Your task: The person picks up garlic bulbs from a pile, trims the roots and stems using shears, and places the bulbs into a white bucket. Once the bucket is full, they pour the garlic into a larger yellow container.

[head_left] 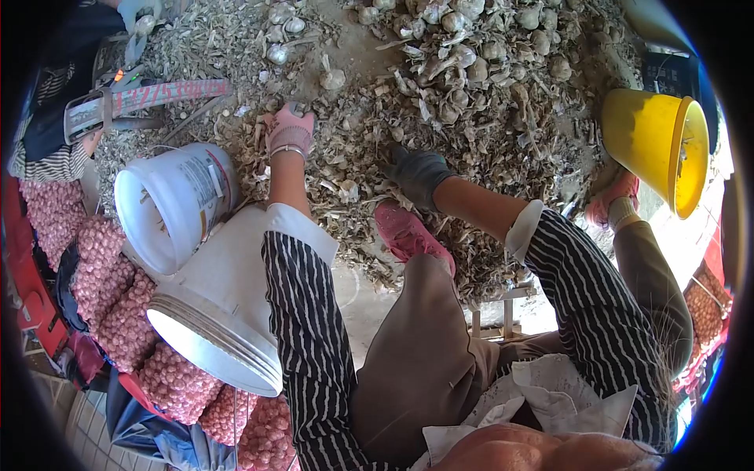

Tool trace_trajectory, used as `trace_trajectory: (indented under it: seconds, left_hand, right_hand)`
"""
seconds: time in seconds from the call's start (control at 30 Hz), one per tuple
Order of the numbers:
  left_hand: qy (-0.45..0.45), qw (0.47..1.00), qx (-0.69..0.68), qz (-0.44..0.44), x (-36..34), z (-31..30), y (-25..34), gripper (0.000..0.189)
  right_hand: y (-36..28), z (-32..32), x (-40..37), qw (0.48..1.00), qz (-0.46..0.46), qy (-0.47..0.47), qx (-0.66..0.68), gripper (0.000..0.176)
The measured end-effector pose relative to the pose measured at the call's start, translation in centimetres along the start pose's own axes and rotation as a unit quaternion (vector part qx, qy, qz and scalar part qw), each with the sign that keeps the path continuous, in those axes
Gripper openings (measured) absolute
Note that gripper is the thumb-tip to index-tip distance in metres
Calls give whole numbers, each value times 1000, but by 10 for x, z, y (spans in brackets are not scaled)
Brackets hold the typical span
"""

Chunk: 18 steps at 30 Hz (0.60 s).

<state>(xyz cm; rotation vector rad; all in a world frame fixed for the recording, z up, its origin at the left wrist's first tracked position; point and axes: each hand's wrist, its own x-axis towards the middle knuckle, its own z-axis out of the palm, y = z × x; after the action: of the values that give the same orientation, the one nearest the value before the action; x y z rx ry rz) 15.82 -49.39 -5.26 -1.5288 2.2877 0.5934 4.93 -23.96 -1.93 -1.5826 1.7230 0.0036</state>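
Observation:
My left hand, in a pink and white glove, is over the litter of dry garlic skins and stalks. Its fingers are curled, with a small dark grey thing at their tips that I cannot make out. To the right, my right hand wears a dark grey glove. Its fingers stretch left, low over the skins, and nothing shows plainly in them. A garlic bulb with its stalk lies beyond my left hand. More garlic bulbs are heaped at the top right.
A white bucket and a larger white bucket lie tipped at the left, near net bags of garlic. A yellow bucket is at the right. Another person's gloved hand is at the upper left, near a grey strap.

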Motion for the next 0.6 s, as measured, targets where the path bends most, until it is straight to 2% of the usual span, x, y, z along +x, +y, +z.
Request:
trace_trajectory:
  seconds: [0.07, 0.1, 0.13, 0.2, 0.23, 0.27, 0.3, 0.33, 0.37, 0.4, 0.43, 0.47, 0.5, 0.53, 0.57, 0.6]
  left_hand:
    - [8, 998, 5, -57, -4, 13, -3, 51]
    - [57, 997, 53, -23, -30, 0, 10, 52]
    - [59, 997, 52, -25, -34, 1, 7, 52]
    - [133, 986, 40, 89, -34, 15, -8, 50]
    - [222, 966, -34, 125, -42, 30, -15, 48]
    - [222, 967, -33, 124, -44, 33, -19, 48]
    - [231, 951, -178, 102, -46, 37, -24, 48]
    - [237, 914, -318, 82, -44, 38, -26, 48]
    - [262, 915, -286, 113, -44, 37, -24, 42]
    - [261, 915, -285, 115, -49, 44, -32, 42]
    - [165, 801, -575, 3, -53, 58, -50, 37]
    - [46, 593, -796, -109, -56, 64, -62, 33]
    - [73, 626, -768, -112, -61, 59, -51, 30]
    - [74, 627, -768, -109, -61, 61, -45, 30]
    - [134, 675, -716, -116, -61, 63, -40, 32]
    - [193, 717, -658, -125, -57, 66, -36, 33]
  right_hand:
    - [7, 4, -5, 1000, -19, -1, 13, 47]
    - [9, 7, -6, 999, -25, 13, 19, 48]
    - [10, 8, -6, 999, -33, 28, 24, 49]
    - [7, 3, -11, 999, -37, 24, 30, 48]
    - [6, 1, -12, 998, -39, 19, 38, 48]
    - [5, -2, -13, 998, -40, 19, 39, 48]
    - [4, -3, -15, 995, -53, 57, 55, 48]
    - [4, -7, -16, 990, -65, 101, 70, 48]
    - [4, -14, -12, 990, -64, 103, 71, 48]
    - [5, -23, -4, 997, -2, 53, 60, 47]
    - [8, -33, 3, 997, 60, 7, 47, 47]
    - [16, -25, 9, 997, 61, 14, 46, 47]
    - [28, -5, 17, 997, 28, 70, -1, 47]
    - [36, 8, 23, 991, -5, 122, -47, 47]
    - [36, 1, 24, 991, -6, 122, -46, 47]
    - [36, -8, 23, 997, -4, 77, -25, 49]
